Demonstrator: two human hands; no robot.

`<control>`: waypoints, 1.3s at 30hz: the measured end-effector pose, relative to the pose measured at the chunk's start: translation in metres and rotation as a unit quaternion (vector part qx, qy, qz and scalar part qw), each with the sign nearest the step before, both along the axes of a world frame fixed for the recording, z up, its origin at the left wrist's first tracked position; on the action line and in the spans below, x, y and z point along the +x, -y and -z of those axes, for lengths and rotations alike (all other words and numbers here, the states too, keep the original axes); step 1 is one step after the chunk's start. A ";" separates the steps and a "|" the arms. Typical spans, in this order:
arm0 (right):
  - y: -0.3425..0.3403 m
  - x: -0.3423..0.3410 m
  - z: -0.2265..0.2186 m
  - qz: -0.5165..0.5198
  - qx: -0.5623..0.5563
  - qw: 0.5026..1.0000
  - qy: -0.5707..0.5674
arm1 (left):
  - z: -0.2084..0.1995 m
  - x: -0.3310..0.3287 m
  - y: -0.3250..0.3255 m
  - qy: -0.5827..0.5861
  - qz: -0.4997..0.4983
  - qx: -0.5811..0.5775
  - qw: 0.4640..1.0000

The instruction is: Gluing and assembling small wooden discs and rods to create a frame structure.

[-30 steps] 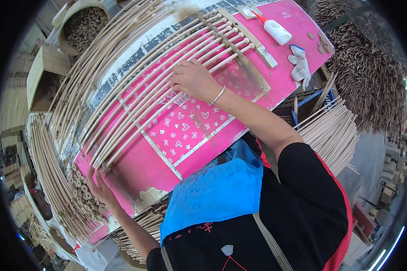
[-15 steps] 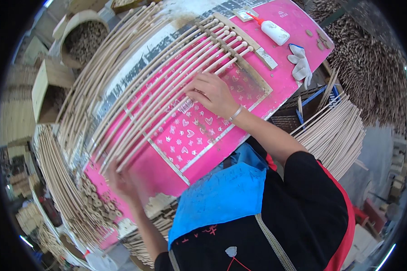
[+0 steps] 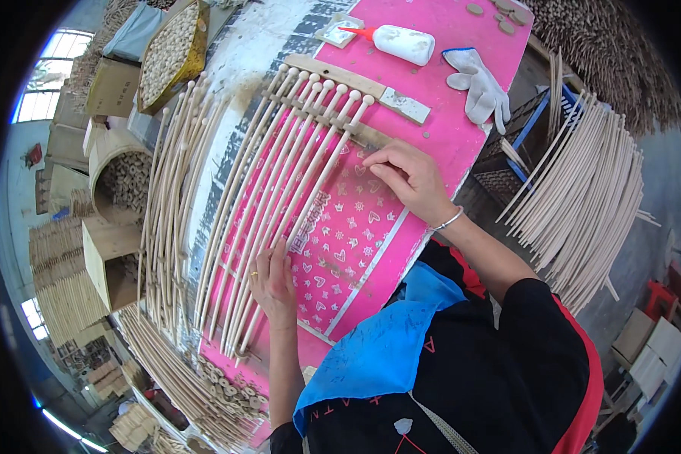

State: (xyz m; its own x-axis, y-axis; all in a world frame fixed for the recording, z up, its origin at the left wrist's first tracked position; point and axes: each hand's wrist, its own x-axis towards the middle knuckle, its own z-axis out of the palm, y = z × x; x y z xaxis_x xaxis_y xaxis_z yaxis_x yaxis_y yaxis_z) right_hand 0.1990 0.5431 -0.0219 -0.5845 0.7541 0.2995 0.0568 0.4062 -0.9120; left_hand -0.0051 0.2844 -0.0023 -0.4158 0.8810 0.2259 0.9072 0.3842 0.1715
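Several slim wooden sticks [image 3: 280,189] with round knobs at their far ends lie side by side across a pink patterned sheet. A notched wooden strip [image 3: 382,140] crosses them below the knobs. My left hand [image 3: 274,281], with a ring on one finger, has its fingers curled over the nearest stick at about mid-length; the grip is partly hidden. To the right of the sticks, my right hand [image 3: 410,180] hovers over the sheet. Its fingers are bent and slightly apart, with nothing visible between them. Near the sticks' lower ends sits a small wooden ring [image 3: 240,353].
A white glue bottle [image 3: 405,44] with a red nozzle and a white glove [image 3: 478,87] lie on the far right of the table. Wooden rings [image 3: 234,393] are heaped at the near left. A yellow box [image 3: 175,53] holds pale beads. Stick bundles [image 3: 575,204] stand beside the table.
My view has shifted. My left hand has moved from the sticks' lower ends up to about mid-length. My right hand has come away from the sticks to the right.
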 end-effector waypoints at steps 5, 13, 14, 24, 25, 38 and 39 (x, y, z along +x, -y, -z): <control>-0.008 0.003 0.008 0.010 -0.039 0.999 0.000 | -0.002 0.000 -0.003 0.035 -0.007 -0.013 0.999; -0.009 0.004 0.007 0.001 -0.067 0.998 0.011 | -0.009 0.000 -0.009 0.049 -0.005 -0.025 0.998; -0.009 0.004 0.007 0.001 -0.060 0.998 0.013 | -0.009 0.000 -0.009 0.051 -0.002 -0.028 0.998; -0.011 0.003 0.006 -0.007 -0.042 0.999 0.026 | -0.028 -0.003 -0.005 0.031 -0.022 -0.006 0.999; -0.010 0.003 0.005 -0.003 -0.041 0.999 0.026 | -0.030 -0.007 -0.004 0.032 -0.022 0.006 0.999; -0.009 0.001 0.006 0.006 -0.031 0.999 0.038 | -0.022 -0.044 -0.011 0.002 -0.028 -0.009 1.000; -0.009 0.000 0.005 0.003 -0.029 0.999 0.038 | -0.021 -0.044 -0.011 0.007 -0.030 -0.010 0.999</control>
State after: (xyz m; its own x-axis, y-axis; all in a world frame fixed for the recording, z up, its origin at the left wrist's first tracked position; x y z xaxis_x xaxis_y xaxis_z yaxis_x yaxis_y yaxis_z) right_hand 0.1995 0.5523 -0.0273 -0.5993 0.7723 0.2105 0.1293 0.3529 -0.9267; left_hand -0.0493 0.2952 0.0186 -0.4713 0.8586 0.2019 0.8799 0.4419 0.1746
